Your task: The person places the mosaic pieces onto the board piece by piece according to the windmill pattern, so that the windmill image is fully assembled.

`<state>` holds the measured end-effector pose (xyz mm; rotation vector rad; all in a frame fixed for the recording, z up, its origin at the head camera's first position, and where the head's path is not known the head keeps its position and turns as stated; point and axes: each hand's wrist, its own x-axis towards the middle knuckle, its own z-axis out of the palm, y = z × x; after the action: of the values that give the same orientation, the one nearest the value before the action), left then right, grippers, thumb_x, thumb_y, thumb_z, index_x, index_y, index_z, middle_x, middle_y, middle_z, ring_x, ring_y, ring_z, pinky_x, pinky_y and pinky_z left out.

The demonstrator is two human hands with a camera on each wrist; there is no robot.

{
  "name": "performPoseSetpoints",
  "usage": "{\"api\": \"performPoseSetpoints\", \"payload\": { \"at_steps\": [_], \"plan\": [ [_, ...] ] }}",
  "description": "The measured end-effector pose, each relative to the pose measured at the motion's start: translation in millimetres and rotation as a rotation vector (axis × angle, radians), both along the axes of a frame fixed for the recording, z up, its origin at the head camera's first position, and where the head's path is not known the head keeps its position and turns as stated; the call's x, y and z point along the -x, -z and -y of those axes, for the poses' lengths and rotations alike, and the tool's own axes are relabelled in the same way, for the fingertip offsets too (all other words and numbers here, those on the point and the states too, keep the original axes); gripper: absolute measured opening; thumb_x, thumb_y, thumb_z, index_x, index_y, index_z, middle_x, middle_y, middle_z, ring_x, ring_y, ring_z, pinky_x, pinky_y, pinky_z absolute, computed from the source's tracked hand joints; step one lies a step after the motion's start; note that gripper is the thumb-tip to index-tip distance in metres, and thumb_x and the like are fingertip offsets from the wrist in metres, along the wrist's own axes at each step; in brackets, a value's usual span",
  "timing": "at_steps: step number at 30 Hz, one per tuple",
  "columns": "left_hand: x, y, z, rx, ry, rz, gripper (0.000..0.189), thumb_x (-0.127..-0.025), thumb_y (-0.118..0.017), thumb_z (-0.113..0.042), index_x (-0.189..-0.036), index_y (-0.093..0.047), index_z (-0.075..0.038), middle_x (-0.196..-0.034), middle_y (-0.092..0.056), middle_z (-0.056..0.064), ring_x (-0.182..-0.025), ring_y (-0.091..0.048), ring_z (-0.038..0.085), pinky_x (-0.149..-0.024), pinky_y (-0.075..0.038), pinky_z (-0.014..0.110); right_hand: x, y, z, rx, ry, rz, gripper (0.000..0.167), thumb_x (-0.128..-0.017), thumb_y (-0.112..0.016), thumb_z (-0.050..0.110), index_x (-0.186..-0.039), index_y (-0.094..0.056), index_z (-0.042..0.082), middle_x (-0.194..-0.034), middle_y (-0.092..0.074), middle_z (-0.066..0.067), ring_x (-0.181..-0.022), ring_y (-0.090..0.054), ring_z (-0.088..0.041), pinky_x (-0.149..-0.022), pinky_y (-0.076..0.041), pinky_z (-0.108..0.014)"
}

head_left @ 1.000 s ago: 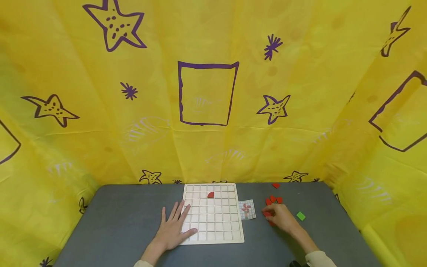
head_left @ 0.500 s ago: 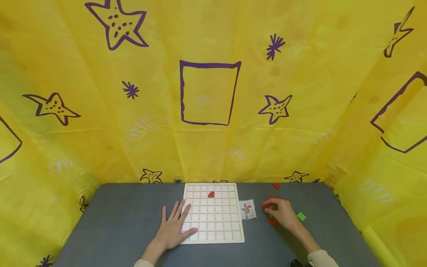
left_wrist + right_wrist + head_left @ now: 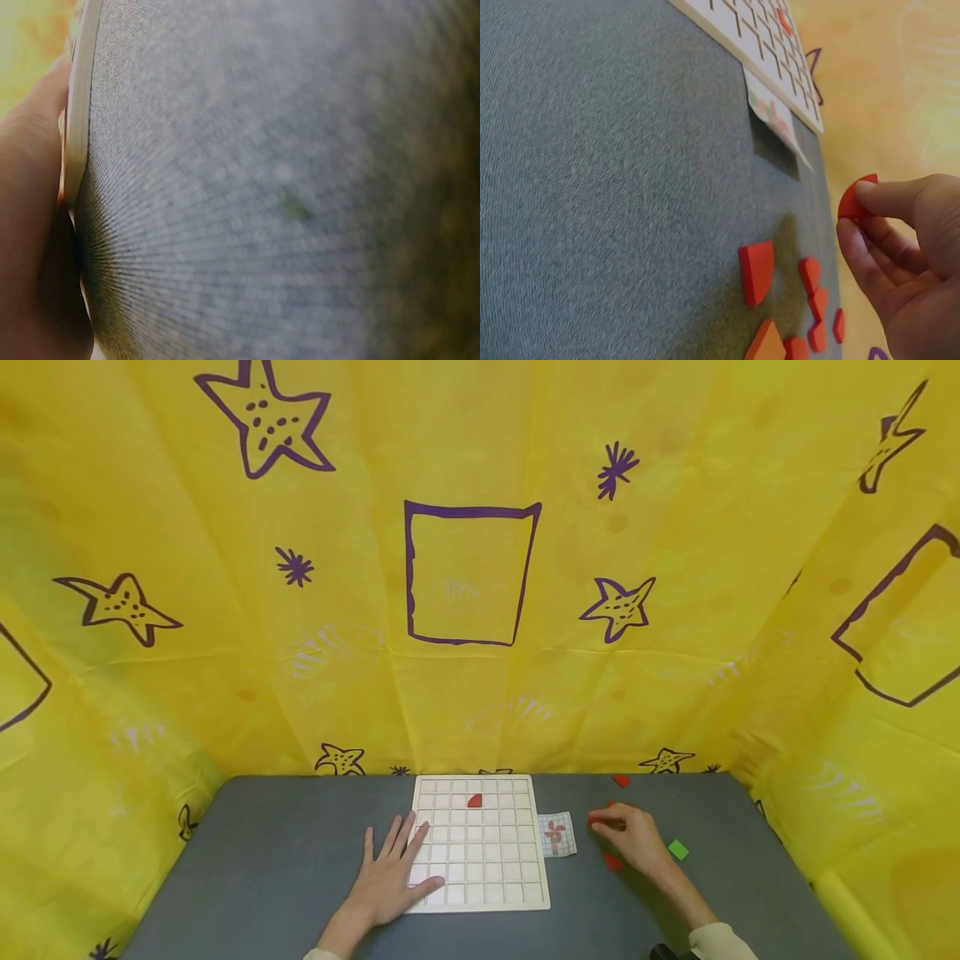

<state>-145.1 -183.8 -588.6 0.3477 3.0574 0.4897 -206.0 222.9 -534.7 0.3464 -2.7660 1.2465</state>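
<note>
My left hand (image 3: 384,881) rests with spread fingers on the left side of a pale wooden grid board (image 3: 510,852). In the left wrist view, part of that hand shows against the board's edge (image 3: 81,97). My right hand (image 3: 636,839) is right of the board and pinches a red quarter-circle tile (image 3: 855,199) between thumb and fingertips, raised off the table. One red quarter-circle (image 3: 475,801) lies in a cell near the board's far side. Under and around the right hand lie several more red tiles (image 3: 757,271), partly hidden in the head view.
A small printed card (image 3: 557,835) with a red and green pattern lies against the board's right edge. A green square tile (image 3: 678,849) sits right of my right hand, and a lone red tile (image 3: 622,781) near the far edge. Yellow patterned cloth (image 3: 465,710) stands behind the grey table.
My right hand has picked a red tile from the pile and lifted it, shifting slightly away from me. The left hand stays in place on the board.
</note>
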Motion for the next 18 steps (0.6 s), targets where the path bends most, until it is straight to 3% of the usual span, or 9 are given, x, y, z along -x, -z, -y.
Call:
{"api": "performPoseSetpoints", "payload": {
  "at_steps": [5, 10, 13, 18],
  "plan": [
    [-0.2, 2.2, 0.0, 0.006, -0.005, 0.007, 0.093, -0.084, -0.045, -0.078, -0.155, -0.03, -0.02, -0.163, -0.016, 0.007, -0.149, -0.013, 0.033, -0.111, 0.005, 0.067, 0.6, -1.0, 4.1, 0.023, 0.01, -0.004, 0.02, -0.086, -0.073, 0.002, -0.105, -0.074, -0.002, -0.089, -0.071, -0.004, -0.071, -0.066, -0.011, -0.064, -0.054, -0.023],
    [-0.3, 1.4, 0.7, -0.016, 0.011, -0.014, 0.093, -0.085, -0.046, -0.076, -0.155, -0.03, -0.017, -0.163, -0.017, 0.01, -0.148, -0.014, 0.036, -0.11, 0.006, 0.068, 2.7, -4.0, 8.5, 0.069, 0.028, 0.057, 0.027, -0.086, -0.074, 0.006, -0.111, -0.071, -0.003, -0.089, -0.072, -0.005, -0.073, -0.066, -0.011, -0.065, -0.055, -0.022],
    [-0.9, -0.5, 0.8, -0.026, 0.02, -0.022, 0.092, -0.086, -0.047, -0.075, -0.154, -0.032, -0.015, -0.162, -0.019, 0.012, -0.148, -0.015, 0.037, -0.11, 0.006, 0.069, 3.1, -6.2, 10.3, 0.107, 0.032, 0.101, 0.027, -0.085, -0.075, 0.008, -0.109, -0.072, -0.003, -0.089, -0.073, -0.005, -0.075, -0.068, -0.013, -0.067, -0.055, -0.023],
    [-3.0, -3.7, 0.0, -0.036, 0.016, 0.0, 0.091, -0.086, -0.048, -0.075, -0.154, -0.033, -0.016, -0.162, -0.019, 0.012, -0.148, -0.015, 0.037, -0.11, 0.004, 0.069, 3.8, -9.8, 14.1, 0.106, 0.037, 0.095, 0.021, -0.082, -0.079, 0.012, -0.1, -0.075, 0.001, -0.085, -0.073, -0.003, -0.072, -0.068, -0.012, -0.064, -0.055, -0.025]
  ]
}}
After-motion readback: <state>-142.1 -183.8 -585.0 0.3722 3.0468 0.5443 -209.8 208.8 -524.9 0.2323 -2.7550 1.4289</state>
